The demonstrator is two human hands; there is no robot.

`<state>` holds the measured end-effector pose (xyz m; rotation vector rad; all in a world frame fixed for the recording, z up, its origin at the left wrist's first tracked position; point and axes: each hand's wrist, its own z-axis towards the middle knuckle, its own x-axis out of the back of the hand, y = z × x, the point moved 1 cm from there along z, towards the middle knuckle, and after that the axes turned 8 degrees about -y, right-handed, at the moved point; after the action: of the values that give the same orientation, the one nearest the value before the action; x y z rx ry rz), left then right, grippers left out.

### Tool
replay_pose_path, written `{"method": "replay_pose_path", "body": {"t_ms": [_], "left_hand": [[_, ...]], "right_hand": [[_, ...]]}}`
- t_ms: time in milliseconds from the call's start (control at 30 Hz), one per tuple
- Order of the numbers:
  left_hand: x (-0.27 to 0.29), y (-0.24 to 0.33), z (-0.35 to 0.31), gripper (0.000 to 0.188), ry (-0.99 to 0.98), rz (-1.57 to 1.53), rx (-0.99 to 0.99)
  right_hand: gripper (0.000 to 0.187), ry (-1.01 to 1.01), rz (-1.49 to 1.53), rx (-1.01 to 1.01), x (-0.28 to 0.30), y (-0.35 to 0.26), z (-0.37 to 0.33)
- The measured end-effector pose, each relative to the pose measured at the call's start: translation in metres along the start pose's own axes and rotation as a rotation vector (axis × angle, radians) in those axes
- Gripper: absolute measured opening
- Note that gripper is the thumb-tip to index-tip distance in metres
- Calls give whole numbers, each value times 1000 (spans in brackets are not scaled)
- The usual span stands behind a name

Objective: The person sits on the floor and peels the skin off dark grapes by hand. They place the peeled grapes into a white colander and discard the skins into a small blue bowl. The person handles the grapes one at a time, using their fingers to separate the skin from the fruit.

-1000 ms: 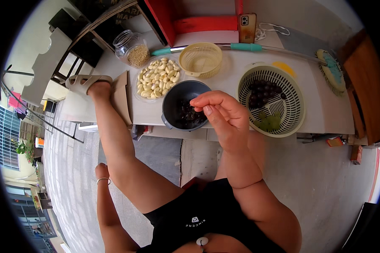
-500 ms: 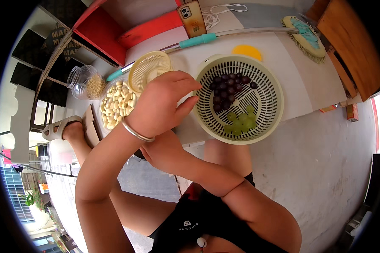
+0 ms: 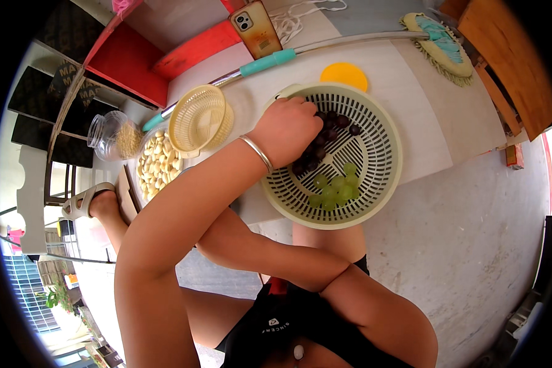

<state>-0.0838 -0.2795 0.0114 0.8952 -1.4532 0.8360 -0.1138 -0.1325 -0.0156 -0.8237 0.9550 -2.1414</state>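
My left hand (image 3: 288,130), with a silver bangle at the wrist, is inside the pale green colander (image 3: 394,153). Its fingers curl down over the dark purple grapes (image 3: 330,126), the fingertips out of sight, so what they hold cannot be made out. Nearer to me in the same colander lie several green grapes (image 3: 334,193). My right forearm (image 3: 270,248) crosses beneath my left one, and my right hand is hidden behind it. Left of my hands, a bowl of white, bean-like pieces (image 3: 156,168) stands beside a small cream basket (image 3: 196,113).
Behind the colander lies a yellow disc (image 3: 345,76). A mop pole with a teal grip (image 3: 267,63) runs across the table's back to its mop head (image 3: 438,49). A phone (image 3: 256,32) leans there. A clear jar (image 3: 111,136) lies far left.
My left hand has gone right, from beside the colander into it and onto the dark grapes. My right hand has become hidden under the left forearm. The whole view has shifted slightly.
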Motion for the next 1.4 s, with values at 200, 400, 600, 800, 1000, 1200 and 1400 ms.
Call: {"method": "replay_pose_path", "body": {"t_ms": [200, 400, 600, 800, 1000, 1200, 1400], "left_hand": [[64, 1, -66, 38, 229, -1149, 251], [45, -17, -211, 35, 642, -1883, 417], [11, 11, -277, 29, 762, -1947, 585], [-11, 25, -287, 26, 826, -1891, 582], [-15, 29, -293, 28, 845, -1792, 584], [-20, 32, -303, 28, 877, -1772, 623], [-16, 35, -299, 28, 820, -1798, 532]], "right_hand": [[13, -155, -337, -19, 8, 7, -13], [20, 129, -246, 4, 35, 4, -6], [22, 324, -51, -11, 27, 5, 0], [22, 236, -141, 30, 8, -5, 3], [20, 210, -281, 97, -4, -6, 7], [17, 169, -451, 180, -11, -12, 13], [19, 233, -391, 141, -14, -5, 8]]}}
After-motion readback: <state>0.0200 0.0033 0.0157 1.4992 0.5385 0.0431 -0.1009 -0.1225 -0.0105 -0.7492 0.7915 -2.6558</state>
